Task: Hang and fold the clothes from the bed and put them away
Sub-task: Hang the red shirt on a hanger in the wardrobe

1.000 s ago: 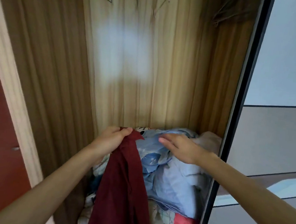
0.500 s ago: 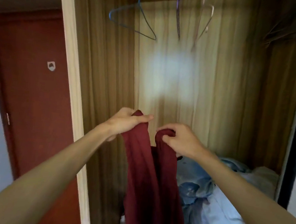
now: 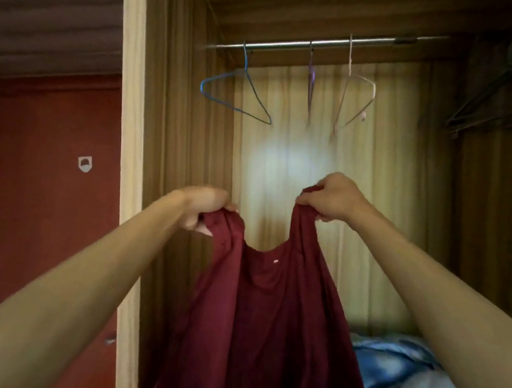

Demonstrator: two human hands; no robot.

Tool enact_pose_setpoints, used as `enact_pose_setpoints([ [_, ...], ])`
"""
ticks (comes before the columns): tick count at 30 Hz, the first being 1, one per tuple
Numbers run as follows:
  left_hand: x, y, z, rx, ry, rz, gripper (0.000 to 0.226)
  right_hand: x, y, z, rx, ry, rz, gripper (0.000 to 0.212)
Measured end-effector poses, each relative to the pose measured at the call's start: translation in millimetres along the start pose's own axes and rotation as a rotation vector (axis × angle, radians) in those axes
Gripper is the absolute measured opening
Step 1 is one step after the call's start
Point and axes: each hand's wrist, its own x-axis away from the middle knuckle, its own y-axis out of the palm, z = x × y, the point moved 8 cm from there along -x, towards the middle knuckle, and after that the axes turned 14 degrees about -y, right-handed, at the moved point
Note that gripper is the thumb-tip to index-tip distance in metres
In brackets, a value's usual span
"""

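My two arms reach out in front of me. My left hand (image 3: 205,207) is closed, fingers curled round one shoulder of the maroon shirt (image 3: 267,320). My right hand (image 3: 334,198) is clenched on the other shoulder, a little higher. The shirt hangs spread between them inside the open wardrobe (image 3: 177,123), its neckline dipping in the middle and its body dropping out of view below. Low on the right, behind the shirt, a heap of blue and white fabric (image 3: 403,373) lies on the wardrobe floor.

Further back and higher, the metal rail (image 3: 372,41) carries bare wire hangers: a blue hanger (image 3: 245,69) on the left, a purple hanger (image 3: 311,80) and a pale hanger (image 3: 349,65) beside it. Darker ones are bunched in the right corner, too dim to count.

I judge this to be the hanging step, with the shirt opened out but not yet on a hanger. Next I would need one hand free to take a hanger, probably the blue one, while the other keeps the shirt up. Then each hanger arm has to go into the neck opening.
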Motion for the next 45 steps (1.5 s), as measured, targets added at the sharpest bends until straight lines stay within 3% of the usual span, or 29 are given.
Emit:
enact_pose_setpoints([
  [2, -8.6, 10.2, 19.8, 0.204, 0.017, -0.09, 0.019, -21.0, 13.4, -33.1, -0.13, -0.038, 0.035, 0.022],
  [5, -17.3, 9.7, 53.3, 0.446, 0.066, -0.229, 0.034, -48.2, 31.3, -69.3, -0.126, -0.111, 0.025, 0.016],
  [8, -21.4, -12.2, 73.9, 0.494, 0.131, -0.17, 0.022, -66.7, 37.5, -94.0, -0.182, -0.198, -0.036, 0.019],
  [10, -27.0, -28.1, 80.5, 0.527, 0.178, -0.103, 0.021, -76.5, 39.2, -100.7, -0.471, -0.178, -0.137, 0.016],
  [12, -39.2, -44.2, 84.2, 0.538, 0.197, -0.029, 0.024, -93.9, 37.9, -100.4, -0.721, -0.085, -0.219, 0.038],
  [15, -54.2, -68.3, 89.7, 0.612, 0.224, 0.07, 0.024, -136.6, 38.5, -98.6, -0.718, 0.021, -0.158, 0.076],
  [18, -59.2, -85.4, 93.4, 0.645, 0.248, 0.141, 0.026, -183.4, 61.4, -121.0, -0.863, 0.033, -0.13, 0.087],
  [21, -56.3, -90.0, 93.5, 0.595, 0.288, 0.15, 0.021, -215.0, 91.2, -148.9, -1.07, 0.014, -0.184, 0.08],
  [25, -61.1, -100.1, 84.8, 0.545, 0.295, 0.229, 0.017, -250.6, 104.5, -163.6, -1.085, -0.093, -0.115, 0.062],
  [28, -72.7, -104.2, 81.6, 0.505, 0.312, 0.272, 0.025, -277.3, 110.7, -160.4, -1.066, -0.095, -0.037, 0.021],
  [30, -80.7, -103.1, 80.1, 0.475, 0.318, 0.293, 0.031, -287.0, 108.5, -155.9, -1.11, -0.123, -0.008, 0.008],
  [35, -92.4, -95.1, 80.5, 0.455, 0.32, 0.31, 0.029, -283.3, 90.4, -136.5, -1.154, -0.232, -0.013, 0.013],
  [39, -97.7, -88.7, 78.0, 0.483, 0.309, 0.297, 0.034, -254.3, 91.9, -107.7, -0.997, -0.291, 0.082, 0.047],
  [42, -95.0, -81.7, 70.5, 0.471, 0.311, 0.259, 0.028, -228.9, 90.8, -71.1, -0.887, -0.177, 0.177, 0.038],
  [45, -83.9, -73.2, 57.3, 0.432, 0.291, 0.222, 0.016, -207.7, 91.4, -33.6, -1.122, 0.061, 0.151, 0.033],
])
